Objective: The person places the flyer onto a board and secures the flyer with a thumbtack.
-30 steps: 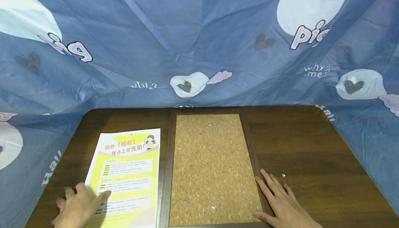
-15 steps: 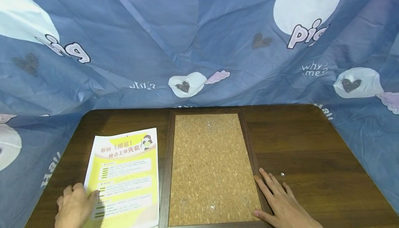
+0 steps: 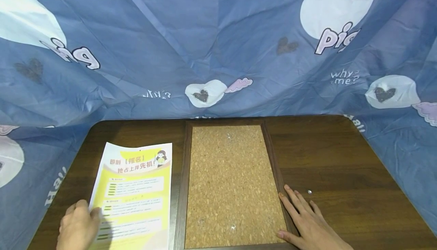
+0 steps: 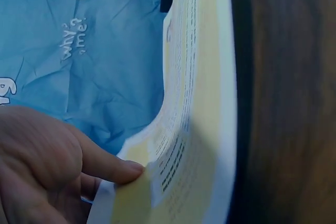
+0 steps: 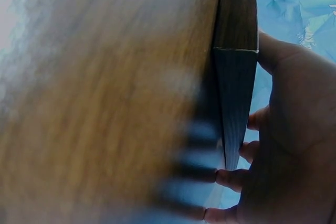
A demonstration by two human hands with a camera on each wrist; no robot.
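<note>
A yellow and white poster [image 3: 136, 189] with printed text and a cartoon figure lies left of the cork board. My left hand [image 3: 78, 225] pinches its left edge, thumb on the printed face and fingers behind. In the left wrist view the poster [image 4: 205, 103] curves up towards the left hand [image 4: 42, 166]. The cork board [image 3: 235, 181] lies flat in a dark wooden frame. My right hand [image 3: 312, 223] rests on the frame's right side with its fingers spread and fairly straight. In the right wrist view that hand [image 5: 299, 129] lies along the dark frame [image 5: 236, 98].
A small shiny round piece [image 3: 309, 192] lies on the dark wooden table [image 3: 341, 159], right of the board. Clear, shiny bits [image 3: 233, 227] sit near the board's top and bottom ends. Blue printed cloth [image 3: 218, 45] hangs behind the table.
My left thumb has drawn back towards the poster's left edge, and the poster has shifted slightly left. The poster's top left corner now bends upward. My right hand has stayed put.
</note>
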